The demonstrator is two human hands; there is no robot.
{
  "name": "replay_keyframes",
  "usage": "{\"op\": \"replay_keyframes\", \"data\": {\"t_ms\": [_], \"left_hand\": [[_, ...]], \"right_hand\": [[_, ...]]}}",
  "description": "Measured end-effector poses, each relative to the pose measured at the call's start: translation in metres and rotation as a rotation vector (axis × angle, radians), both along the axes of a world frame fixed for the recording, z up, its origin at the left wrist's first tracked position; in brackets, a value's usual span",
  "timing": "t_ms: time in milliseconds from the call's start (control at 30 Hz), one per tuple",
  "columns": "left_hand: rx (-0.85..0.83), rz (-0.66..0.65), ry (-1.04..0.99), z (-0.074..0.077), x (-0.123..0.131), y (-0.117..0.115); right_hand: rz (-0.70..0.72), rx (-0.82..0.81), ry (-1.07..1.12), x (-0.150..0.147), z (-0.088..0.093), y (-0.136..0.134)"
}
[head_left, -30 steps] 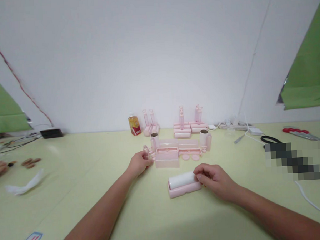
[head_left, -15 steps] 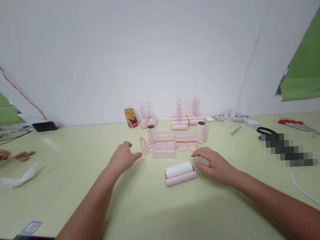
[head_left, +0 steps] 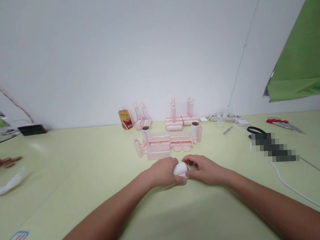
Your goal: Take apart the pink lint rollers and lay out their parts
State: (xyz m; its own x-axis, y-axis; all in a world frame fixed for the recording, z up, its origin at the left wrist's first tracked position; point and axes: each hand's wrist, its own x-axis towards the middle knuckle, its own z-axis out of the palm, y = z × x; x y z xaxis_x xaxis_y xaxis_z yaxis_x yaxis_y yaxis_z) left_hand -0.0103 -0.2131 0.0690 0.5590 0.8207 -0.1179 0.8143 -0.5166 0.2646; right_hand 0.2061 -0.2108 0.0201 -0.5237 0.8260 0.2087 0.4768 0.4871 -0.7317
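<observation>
A white roll in its pink case (head_left: 180, 168) lies on the pale yellow table (head_left: 71, 174) in front of me, mostly covered by both hands. My left hand (head_left: 162, 173) wraps over its left end with curled fingers. From the right, my right hand (head_left: 204, 169) grips the other end, fingers closed on it. Just behind the hands sits a cluster of pink plastic parts (head_left: 164, 145): open cases, upright rolls with brown cores and small round caps.
Assembled pink rollers (head_left: 179, 115) and a yellow bottle (head_left: 125, 118) stand by the wall. A white cable (head_left: 295, 190), black object (head_left: 254, 130), power strip (head_left: 226, 117) and red-handled tool (head_left: 280, 122) lie right. Crumpled white paper (head_left: 6, 185) and brown items (head_left: 3, 162) lie left.
Both hands were apart and open half a second ago; they have now closed together over the roll in its case. The left hand came in from the pink parts.
</observation>
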Motion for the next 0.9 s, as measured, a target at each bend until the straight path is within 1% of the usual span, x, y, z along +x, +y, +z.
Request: {"op": "replay_keyframes", "data": {"t_ms": [67,133,200,267,333,433,500,567,700,900], "left_hand": [[-0.012,0.027,-0.069,-0.005,0.000,0.003],[0.063,0.030,-0.134,-0.008,0.000,0.001],[0.132,-0.003,-0.170,-0.008,0.001,-0.002],[0.162,-0.045,-0.200,-0.009,0.001,-0.004],[0.179,-0.064,-0.240,-0.011,0.000,-0.002],[0.201,-0.051,-0.299,-0.015,0.000,0.002],[0.188,-0.024,-0.317,-0.018,0.000,0.003],[0.149,-0.013,-0.336,-0.018,0.000,0.004],[0.089,-0.064,-0.400,-0.017,0.002,0.001],[0.097,-0.135,-0.421,-0.018,0.007,0.000]], "right_hand": [[-0.014,-0.088,0.102,0.002,-0.004,0.004],[0.011,-0.192,0.208,0.005,-0.007,0.007],[0.072,-0.284,0.289,0.008,-0.010,0.008],[0.104,-0.328,0.344,0.009,-0.010,0.008],[0.094,-0.321,0.379,0.009,-0.009,0.007],[0.067,-0.249,0.400,0.007,-0.004,0.004],[0.071,-0.197,0.395,0.007,0.000,0.003],[0.091,-0.187,0.391,0.008,0.003,0.002],[0.149,-0.276,0.390,0.010,0.007,0.001],[0.200,-0.391,0.343,0.018,0.007,0.002]]}}
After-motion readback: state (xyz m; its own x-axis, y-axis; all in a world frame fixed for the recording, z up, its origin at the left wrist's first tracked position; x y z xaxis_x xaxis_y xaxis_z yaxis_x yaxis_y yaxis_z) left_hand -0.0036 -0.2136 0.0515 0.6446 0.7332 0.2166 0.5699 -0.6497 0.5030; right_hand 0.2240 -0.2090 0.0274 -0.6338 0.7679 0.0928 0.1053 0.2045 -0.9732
